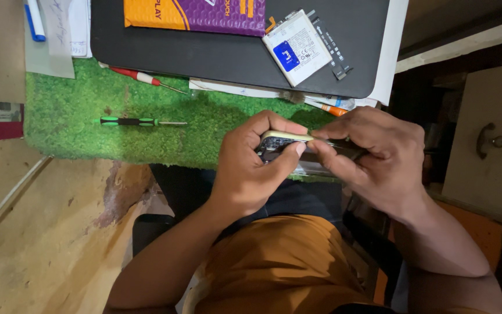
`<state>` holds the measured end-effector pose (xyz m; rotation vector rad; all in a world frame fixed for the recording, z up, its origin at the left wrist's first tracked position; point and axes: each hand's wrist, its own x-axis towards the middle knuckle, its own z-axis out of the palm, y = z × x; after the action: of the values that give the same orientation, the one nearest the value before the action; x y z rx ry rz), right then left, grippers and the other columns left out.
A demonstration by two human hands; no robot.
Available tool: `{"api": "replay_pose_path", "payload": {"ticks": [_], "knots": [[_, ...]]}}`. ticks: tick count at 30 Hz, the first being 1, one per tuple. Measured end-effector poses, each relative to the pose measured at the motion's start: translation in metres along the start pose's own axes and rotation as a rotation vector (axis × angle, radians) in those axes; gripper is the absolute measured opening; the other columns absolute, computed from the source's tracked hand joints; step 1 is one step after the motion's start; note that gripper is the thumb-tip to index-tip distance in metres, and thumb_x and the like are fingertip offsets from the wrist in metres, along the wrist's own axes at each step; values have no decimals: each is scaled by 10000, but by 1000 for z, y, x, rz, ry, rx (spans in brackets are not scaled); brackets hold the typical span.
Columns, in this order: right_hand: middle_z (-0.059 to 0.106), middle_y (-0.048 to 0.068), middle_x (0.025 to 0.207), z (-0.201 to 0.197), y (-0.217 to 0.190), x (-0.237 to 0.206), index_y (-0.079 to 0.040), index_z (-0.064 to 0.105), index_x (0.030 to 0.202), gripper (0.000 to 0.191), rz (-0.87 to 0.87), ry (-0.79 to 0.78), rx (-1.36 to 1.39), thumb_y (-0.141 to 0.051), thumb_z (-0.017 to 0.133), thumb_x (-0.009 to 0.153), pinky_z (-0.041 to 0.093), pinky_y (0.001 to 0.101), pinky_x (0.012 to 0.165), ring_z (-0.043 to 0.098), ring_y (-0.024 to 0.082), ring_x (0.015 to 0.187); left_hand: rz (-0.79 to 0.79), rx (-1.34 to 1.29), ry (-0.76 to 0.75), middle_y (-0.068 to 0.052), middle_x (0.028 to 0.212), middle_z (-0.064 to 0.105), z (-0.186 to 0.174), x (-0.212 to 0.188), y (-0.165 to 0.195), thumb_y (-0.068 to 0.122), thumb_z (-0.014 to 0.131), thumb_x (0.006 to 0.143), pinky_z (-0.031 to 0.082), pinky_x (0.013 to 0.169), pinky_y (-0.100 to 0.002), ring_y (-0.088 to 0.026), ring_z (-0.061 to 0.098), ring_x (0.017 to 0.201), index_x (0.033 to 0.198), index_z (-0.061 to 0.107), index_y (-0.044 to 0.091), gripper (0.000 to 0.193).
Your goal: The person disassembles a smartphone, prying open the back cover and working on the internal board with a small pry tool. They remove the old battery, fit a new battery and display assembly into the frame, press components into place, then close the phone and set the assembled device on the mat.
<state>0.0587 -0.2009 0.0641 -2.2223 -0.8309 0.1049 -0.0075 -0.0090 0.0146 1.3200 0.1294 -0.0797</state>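
Two hands at work, counted with surrounding items, left to right.

One blue-capped marker (35, 20), far left corner, lying on white papers (59, 35).

One green turf mat (88, 93), spread across the bench at middle distance, left of centre.

Two screwdrivers on the mat: one with red-and-white handle (140, 77), far, tip pointing right; one with green-and-black handle (128, 121), nearer, lying level, tip also right. Well apart from both hands.

One dark flat pad (228, 58), far centre, overlapping the mat's far edge.

One orange-and-purple padded packet (196, 14), on the pad at the far edge, partly cut off by the frame.

One white flat battery with blue label (297, 47), on the pad to the right of the packet, tilted; one dark ribbon strip (329, 45) just beside it on the right.

One orange-tipped tool (332, 109), poking out from under the pad, just beyond the hands.

One left hand (251, 168), centre, near edge of the mat: wrist bent, fingers curled over the far side of a phone (280, 142), thumb pressed along its near edge. Closed in a grip on the phone's left end.

One phone, pale metal rim uppermost, held edge-on between both hands above the mat's near edge, over the lap.

One right hand (379, 160), right of centre: fingers bunched, thumb and forefinger pinching the phone's rim where it meets the left thumb; remaining fingers folded around the right end.

One cabinet door with metal handle (498, 141), far right.
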Motion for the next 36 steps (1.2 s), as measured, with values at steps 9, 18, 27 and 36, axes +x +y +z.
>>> {"api": "replay_pose_path", "payload": {"ticks": [9,18,27,36], "knots": [[735,100,855,-1,0,0,-7,768,1008,182,-14,0,0,-143,832,904,529,290,645,708,170,736,-3,-9,8,-18,905,711,1,-1,0,46,710,930,531,668,-216,-29,630,769,1071,680,6,149],[741,105,883,1,0,0,-16,770,1008,179,-40,-12,-62,-153,831,911,546,315,678,720,197,771,28,-30,13,-25,927,699,3,-2,-1,24,683,918,537,681,-222,-32,630,786,1058,655,4,144],[738,103,863,-4,-1,0,-10,776,1014,168,18,-16,-37,-125,825,903,532,287,637,715,167,737,75,78,-24,0,976,707,-2,-1,3,77,705,976,527,780,-211,-22,624,877,1105,674,23,143],[749,101,882,-4,-3,1,-14,772,1019,165,-30,-25,-16,-139,813,921,543,281,646,730,165,755,-39,-90,-33,-9,937,689,1,-2,3,42,698,946,522,699,-214,-22,614,803,1090,662,17,151]]}}
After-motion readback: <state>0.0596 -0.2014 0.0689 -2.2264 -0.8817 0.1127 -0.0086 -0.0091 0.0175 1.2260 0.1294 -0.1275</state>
